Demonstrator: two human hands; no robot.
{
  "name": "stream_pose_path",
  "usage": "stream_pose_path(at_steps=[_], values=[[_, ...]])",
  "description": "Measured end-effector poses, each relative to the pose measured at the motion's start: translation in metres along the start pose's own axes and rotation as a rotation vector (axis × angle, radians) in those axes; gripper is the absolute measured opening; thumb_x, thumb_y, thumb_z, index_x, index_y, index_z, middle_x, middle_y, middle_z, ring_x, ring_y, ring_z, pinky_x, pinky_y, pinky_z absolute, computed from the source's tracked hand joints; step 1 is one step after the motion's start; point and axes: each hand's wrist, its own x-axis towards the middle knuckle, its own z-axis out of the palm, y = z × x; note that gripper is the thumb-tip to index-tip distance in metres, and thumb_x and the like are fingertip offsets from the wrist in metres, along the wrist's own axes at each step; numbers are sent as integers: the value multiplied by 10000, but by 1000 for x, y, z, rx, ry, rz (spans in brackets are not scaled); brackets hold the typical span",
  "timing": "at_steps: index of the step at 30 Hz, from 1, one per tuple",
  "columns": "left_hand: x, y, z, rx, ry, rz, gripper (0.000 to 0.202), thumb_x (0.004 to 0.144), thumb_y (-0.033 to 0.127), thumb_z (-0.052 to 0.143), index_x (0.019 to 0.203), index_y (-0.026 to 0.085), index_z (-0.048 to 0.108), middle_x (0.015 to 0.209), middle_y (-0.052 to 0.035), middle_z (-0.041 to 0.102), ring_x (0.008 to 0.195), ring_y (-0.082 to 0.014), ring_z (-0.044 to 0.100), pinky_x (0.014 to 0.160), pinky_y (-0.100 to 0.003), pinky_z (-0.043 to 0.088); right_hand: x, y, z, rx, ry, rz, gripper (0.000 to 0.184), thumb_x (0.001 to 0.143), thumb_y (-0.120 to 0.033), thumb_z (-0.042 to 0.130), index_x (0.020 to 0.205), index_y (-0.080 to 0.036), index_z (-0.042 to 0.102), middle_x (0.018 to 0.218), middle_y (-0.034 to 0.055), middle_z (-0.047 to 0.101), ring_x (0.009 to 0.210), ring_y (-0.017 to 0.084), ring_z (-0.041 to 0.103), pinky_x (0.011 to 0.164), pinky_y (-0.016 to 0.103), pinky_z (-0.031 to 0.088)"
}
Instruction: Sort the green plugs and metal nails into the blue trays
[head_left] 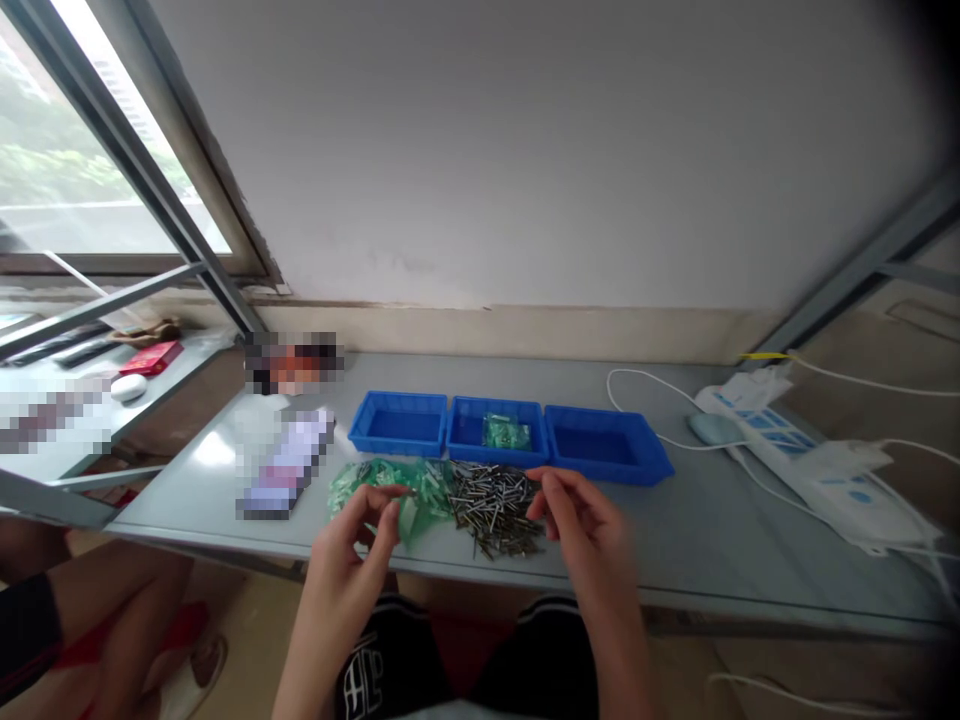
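My left hand (358,535) hovers over the near table edge with thumb and forefinger pinched on a small green plastic piece, beside a heap of green plastic anchors (379,478). My right hand (581,520) has its fingers curled together at the right edge of a pile of dark metal screws (495,500); what they hold I cannot make out. Behind the piles stand three blue trays in a row: the left tray (397,422), the middle tray (463,432) with a few green pieces (506,432) in it, and the right tray (607,445).
The grey metal table (712,530) carries a white power strip (817,470) with cables at the right and a blurred flat pack (289,460) at the left. Another person's leg (97,610) shows at the lower left. A window and a shelf stand at the left.
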Motion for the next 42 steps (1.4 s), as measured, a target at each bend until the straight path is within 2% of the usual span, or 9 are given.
stream_pose_path(at_steps=[4,7,13,18,21,25,31,37,42], values=[[4,11,10,-256,-85,56,383,1056,492,617,796,214,575,790,9,657,626,-115,607,623,-227,495,-11,-10,12,-38,-201,-20,329,1020,-522,683,1101,-223,794,834,40,743,651,154,582,594,261,488],[7,17,25,-362,-126,53,394,1042,516,645,797,214,585,653,50,542,571,-108,564,562,-204,470,-21,-18,22,-21,-344,-14,286,1033,-479,669,963,-215,755,741,6,679,630,144,592,588,245,495],[11,24,55,-428,-184,-71,429,1000,628,660,940,205,634,594,70,524,519,-99,500,516,-198,382,-25,-20,23,66,-113,11,325,991,-502,725,840,-216,693,655,-30,599,564,128,582,526,221,466],[10,27,64,-434,-182,-116,498,942,658,715,786,218,543,566,85,438,500,-92,465,513,-206,364,-20,-16,20,53,-104,15,328,965,-528,738,862,-218,710,678,-18,606,582,144,543,532,252,436],[12,27,63,-408,-166,-87,493,950,645,710,765,209,574,510,94,407,453,-79,397,495,-211,318,-17,-13,19,3,-139,-20,325,962,-510,745,833,-214,707,651,-33,534,603,140,494,546,250,404],[15,26,58,-443,-111,-103,454,961,628,699,887,180,705,505,58,523,482,-103,456,516,-225,348,-17,-10,17,-24,-114,-30,335,951,-503,759,793,-213,698,630,-50,492,562,122,463,529,244,385],[18,22,47,-481,44,-143,445,983,603,675,970,165,751,541,35,570,538,-120,486,550,-229,389,5,-25,21,191,295,-32,343,872,-527,864,881,-219,713,555,-61,570,453,111,531,449,215,432],[24,17,37,-379,131,-112,420,1020,577,603,950,189,749,558,28,573,543,-151,528,551,-255,429,27,-23,31,-20,-23,136,438,865,-618,839,935,-190,781,700,30,736,506,136,604,488,245,484],[28,0,12,-24,311,-48,320,995,525,664,960,225,766,667,17,663,633,-164,590,634,-265,480,11,-2,9,-50,63,126,542,867,-734,772,855,-192,773,570,8,628,475,157,575,424,248,465]])
